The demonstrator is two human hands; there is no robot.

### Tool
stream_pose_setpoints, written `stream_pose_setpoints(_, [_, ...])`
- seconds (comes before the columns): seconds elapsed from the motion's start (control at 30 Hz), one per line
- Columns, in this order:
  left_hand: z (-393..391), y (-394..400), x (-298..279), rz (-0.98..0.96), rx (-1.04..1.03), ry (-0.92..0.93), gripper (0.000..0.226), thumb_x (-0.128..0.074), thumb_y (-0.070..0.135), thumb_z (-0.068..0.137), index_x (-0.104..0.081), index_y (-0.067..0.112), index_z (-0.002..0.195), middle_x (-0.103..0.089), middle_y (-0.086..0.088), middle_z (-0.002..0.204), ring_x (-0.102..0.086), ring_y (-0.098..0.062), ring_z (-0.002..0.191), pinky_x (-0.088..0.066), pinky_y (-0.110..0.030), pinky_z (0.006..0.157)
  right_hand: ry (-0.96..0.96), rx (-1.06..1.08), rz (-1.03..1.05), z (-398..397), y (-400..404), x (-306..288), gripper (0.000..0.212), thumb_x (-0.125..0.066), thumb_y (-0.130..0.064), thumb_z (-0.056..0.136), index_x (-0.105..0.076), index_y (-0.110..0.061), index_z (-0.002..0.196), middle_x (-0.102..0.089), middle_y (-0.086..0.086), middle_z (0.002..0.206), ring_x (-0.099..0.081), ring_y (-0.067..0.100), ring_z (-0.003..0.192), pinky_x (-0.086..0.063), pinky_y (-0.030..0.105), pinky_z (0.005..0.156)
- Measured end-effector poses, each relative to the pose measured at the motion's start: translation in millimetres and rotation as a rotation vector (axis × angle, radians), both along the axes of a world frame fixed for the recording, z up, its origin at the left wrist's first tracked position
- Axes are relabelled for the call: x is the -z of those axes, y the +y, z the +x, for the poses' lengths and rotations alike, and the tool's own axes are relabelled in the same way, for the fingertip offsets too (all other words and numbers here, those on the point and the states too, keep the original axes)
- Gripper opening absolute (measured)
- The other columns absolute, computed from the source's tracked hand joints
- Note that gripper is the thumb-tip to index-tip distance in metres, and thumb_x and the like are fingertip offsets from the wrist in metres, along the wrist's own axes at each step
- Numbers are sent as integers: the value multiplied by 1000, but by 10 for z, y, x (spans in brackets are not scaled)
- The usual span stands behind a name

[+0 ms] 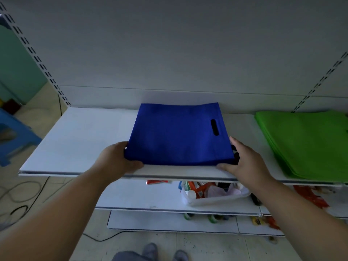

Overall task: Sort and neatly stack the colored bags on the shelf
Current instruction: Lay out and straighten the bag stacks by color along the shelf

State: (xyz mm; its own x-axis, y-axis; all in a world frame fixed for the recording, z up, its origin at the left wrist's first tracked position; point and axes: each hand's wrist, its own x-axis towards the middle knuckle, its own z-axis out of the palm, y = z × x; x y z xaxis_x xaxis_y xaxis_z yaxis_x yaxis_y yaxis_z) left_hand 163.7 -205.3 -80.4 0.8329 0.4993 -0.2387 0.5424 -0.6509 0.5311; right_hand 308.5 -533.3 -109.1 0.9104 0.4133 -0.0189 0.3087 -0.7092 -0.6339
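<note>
Blue bags [178, 134] lie flat between left hand [118, 159] and right hand [243, 161].

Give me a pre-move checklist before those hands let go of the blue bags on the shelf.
1. Left hand on the near left corner of the blue bags: ok.
2. Right hand on the near right corner: ok.
3. Blue bags lie flat on the shelf: ok.
4. Blue edges flush: not ok, dark blue fabric sticks out by the right hand.
5. Blue bags apart from the green bags: ok.
6. Number of bags in the blue stack: cannot tell.
</note>
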Motion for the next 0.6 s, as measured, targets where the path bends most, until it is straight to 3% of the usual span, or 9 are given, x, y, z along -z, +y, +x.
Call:
stream_pose_setpoints(0.2, [-29,25,42,101,-18,-4,44,-77,39,72,-62,22,110,-64,9,77,-57,-8,70,-41,-24,54,-17,31,-4,-4,-26,50,97,-86,-40,68,-35,-26,149,-51,-5,139,-49,15,124,-44,35,103])
stream_pose_setpoints(0.33, [-26,80,59,109,49,29,49,-77,41,72,-61,21,114,-64,9,81,-57,-8,72,-42,-24,56,6,-13,-12,-28,-21,12,84,-84,-46,67,-46,-26,140,-57,-9,123,-55,12,111,-48,31,92])
stream_pose_setpoints(0.6, [-3,147,54,98,93,35,47,-77,39,75,-61,25,117,-66,10,74,-58,-6,69,-43,-22,57,43,-28,23,-49,-10,-105,56,-81,-47,72,-57,-36,122,-61,-13,111,-57,2,96,-44,20,73])
